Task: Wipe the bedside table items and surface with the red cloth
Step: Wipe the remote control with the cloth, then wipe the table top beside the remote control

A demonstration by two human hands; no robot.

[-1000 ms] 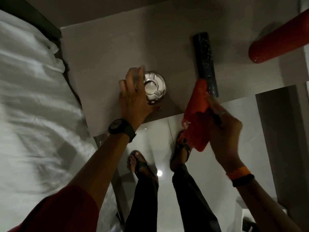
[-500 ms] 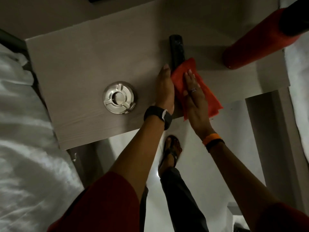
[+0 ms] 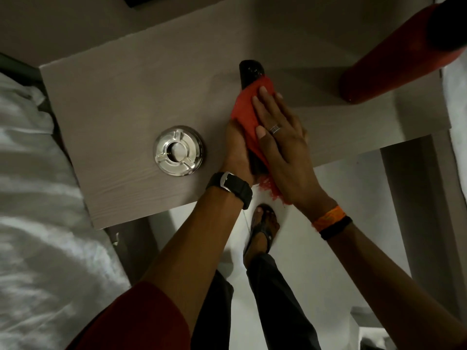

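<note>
A black remote control [image 3: 250, 72] lies lengthwise on the pale wooden bedside table [image 3: 121, 92]; only its far end shows. The red cloth [image 3: 243, 109] is draped over the rest of it. My left hand [image 3: 237, 150] grips the remote's near end from the left side. My right hand [image 3: 280, 137] presses flat on the cloth over the remote, fingers spread. A round shiny metal ashtray [image 3: 179, 150] stands on the table to the left of my hands, untouched.
A red cylindrical lamp base [image 3: 389, 54] stands at the table's right back. A white bed [image 3: 38, 223] borders the table on the left. My sandalled foot [image 3: 262, 228] is on the glossy white floor below the table's front edge.
My left hand left the ashtray and took hold of the remote's near end. My right hand brought the red cloth onto the remote and slid it up along it.
</note>
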